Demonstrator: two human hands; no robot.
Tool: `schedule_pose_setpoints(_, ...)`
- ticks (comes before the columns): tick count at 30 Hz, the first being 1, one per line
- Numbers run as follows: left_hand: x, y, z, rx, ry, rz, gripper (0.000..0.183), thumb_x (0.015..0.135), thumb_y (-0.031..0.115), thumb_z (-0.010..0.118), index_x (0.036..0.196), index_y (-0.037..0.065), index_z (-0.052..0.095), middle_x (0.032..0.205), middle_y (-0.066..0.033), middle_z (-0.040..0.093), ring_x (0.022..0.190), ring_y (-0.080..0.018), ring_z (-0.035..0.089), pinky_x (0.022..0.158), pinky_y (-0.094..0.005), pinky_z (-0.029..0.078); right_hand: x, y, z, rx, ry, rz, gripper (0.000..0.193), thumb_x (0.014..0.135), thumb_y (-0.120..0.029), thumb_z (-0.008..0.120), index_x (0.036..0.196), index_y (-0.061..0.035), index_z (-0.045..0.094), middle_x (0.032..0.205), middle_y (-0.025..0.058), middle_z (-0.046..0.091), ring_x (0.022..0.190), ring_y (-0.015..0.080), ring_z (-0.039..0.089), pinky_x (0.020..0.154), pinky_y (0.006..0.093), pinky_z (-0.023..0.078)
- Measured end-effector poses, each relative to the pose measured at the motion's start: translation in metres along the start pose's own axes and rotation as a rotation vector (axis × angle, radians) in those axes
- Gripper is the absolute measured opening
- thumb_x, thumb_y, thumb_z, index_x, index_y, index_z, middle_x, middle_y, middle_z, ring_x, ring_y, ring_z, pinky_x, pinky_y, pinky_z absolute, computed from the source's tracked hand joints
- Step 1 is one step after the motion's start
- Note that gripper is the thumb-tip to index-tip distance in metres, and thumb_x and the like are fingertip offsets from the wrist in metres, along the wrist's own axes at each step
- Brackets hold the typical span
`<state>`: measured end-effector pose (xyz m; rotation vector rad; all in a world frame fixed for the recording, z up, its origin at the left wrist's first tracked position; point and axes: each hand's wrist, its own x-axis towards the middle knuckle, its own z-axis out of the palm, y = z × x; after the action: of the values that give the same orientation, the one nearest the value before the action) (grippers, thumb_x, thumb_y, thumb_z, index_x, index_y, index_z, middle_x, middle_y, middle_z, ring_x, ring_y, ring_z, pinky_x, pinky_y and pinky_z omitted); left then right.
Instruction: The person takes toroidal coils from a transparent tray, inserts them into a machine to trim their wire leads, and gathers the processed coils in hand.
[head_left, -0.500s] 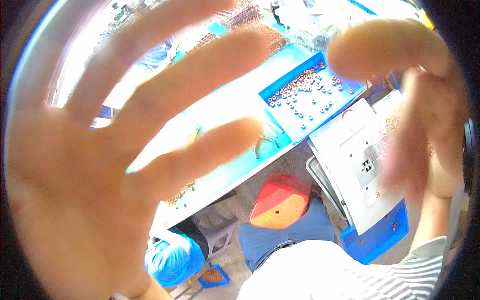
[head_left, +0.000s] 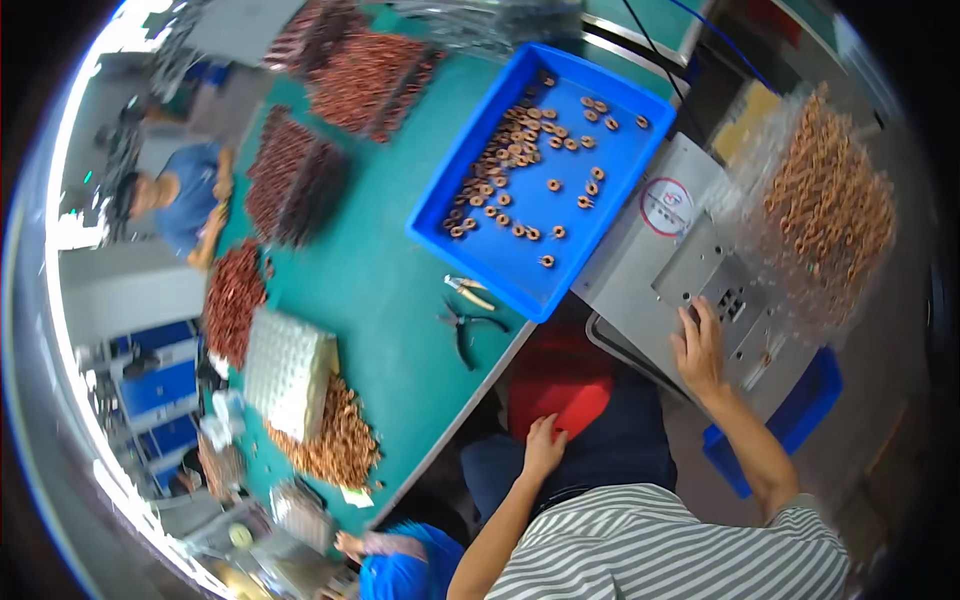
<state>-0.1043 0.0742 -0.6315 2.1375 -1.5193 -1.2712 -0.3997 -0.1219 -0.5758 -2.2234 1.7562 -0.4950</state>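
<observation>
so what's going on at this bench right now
The person's right hand is at a grey metal panel, with nothing visible in its fingers. Their left hand is down by a red stool, also with nothing visible in it. On the green table, a large blue tray holds loose copper-coloured rings; dark pliers lie nearby.

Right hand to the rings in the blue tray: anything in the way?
Only the blue tray's raised side wall, on the side facing the right hand. Otherwise the path crosses just the grey metal panel. The tray is open-topped; nothing visible covers the rings.
</observation>
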Motion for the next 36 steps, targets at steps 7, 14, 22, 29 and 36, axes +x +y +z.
schedule_pose_setpoints(7, 0.233, -0.137, 0.068, 0.372, -0.224, 0.421, 0.054, 0.087, 0.044, 0.057, 0.130, 0.011, 0.052, 0.132, -0.0233, 0.047, 0.121, -0.0432, 0.045, 0.096, -0.0550, 0.041, 0.053, -0.002, 0.099, -0.248, 0.239, -0.014, 0.038, 0.085, -0.018, 0.062, 0.119, -0.0023, 0.058, 0.129, 0.0182, 0.050, 0.121, 0.0377, 0.047, 0.102, 0.0461, 0.035)
schedule_pose_setpoints(14, 0.154, -0.122, 0.091, 0.555, -0.461, 0.410, 0.084, 0.076, 0.067, 0.059, 0.136, 0.009, 0.046, 0.134, -0.0199, 0.046, 0.125, -0.0379, 0.042, 0.102, -0.0546, 0.033, -0.025, -0.034, 0.055, -0.256, 0.207, 0.013, 0.027, 0.084, -0.011, 0.061, 0.109, -0.0015, 0.063, 0.120, 0.0158, 0.057, 0.115, 0.0344, 0.052, 0.099, 0.0419, 0.040)
schedule_pose_setpoints(22, 0.144, -0.100, 0.087, 0.680, -0.553, 0.460, 0.088, 0.077, 0.068, 0.058, 0.139, 0.009, 0.039, 0.135, -0.0207, 0.045, 0.125, -0.0383, 0.043, 0.101, -0.0556, 0.033, -0.036, -0.035, 0.050, -0.193, 0.382, -0.030, 0.026, 0.077, -0.011, 0.066, 0.102, -0.0045, 0.063, 0.113, 0.0121, 0.059, 0.109, 0.0315, 0.055, 0.095, 0.0438, 0.043)
schedule_pose_setpoints(29, 0.178, -0.107, 0.119, 0.838, -0.877, 0.332, 0.092, 0.085, 0.069, 0.047, 0.143, 0.000, 0.030, 0.137, -0.0361, 0.038, 0.123, -0.0523, 0.042, 0.098, -0.0577, 0.039, -0.050, -0.020, 0.072, -0.203, 0.601, 0.006, 0.012, 0.077, -0.014, 0.061, 0.085, -0.0053, 0.061, 0.087, 0.0073, 0.055, 0.086, 0.0247, 0.055, 0.079, 0.0381, 0.045)
schedule_pose_setpoints(36, 0.163, -0.101, 0.131, 0.784, -1.058, 0.697, 0.070, 0.095, 0.055, 0.042, 0.138, 0.000, 0.035, 0.119, -0.0389, 0.050, 0.107, -0.0540, 0.051, 0.086, -0.0561, 0.046, -0.089, -0.009, 0.087, -0.172, 0.722, 0.215, 0.009, 0.082, -0.015, 0.054, 0.078, -0.0081, 0.049, 0.086, 0.0064, 0.049, 0.082, 0.0212, 0.052, 0.072, 0.0333, 0.048)
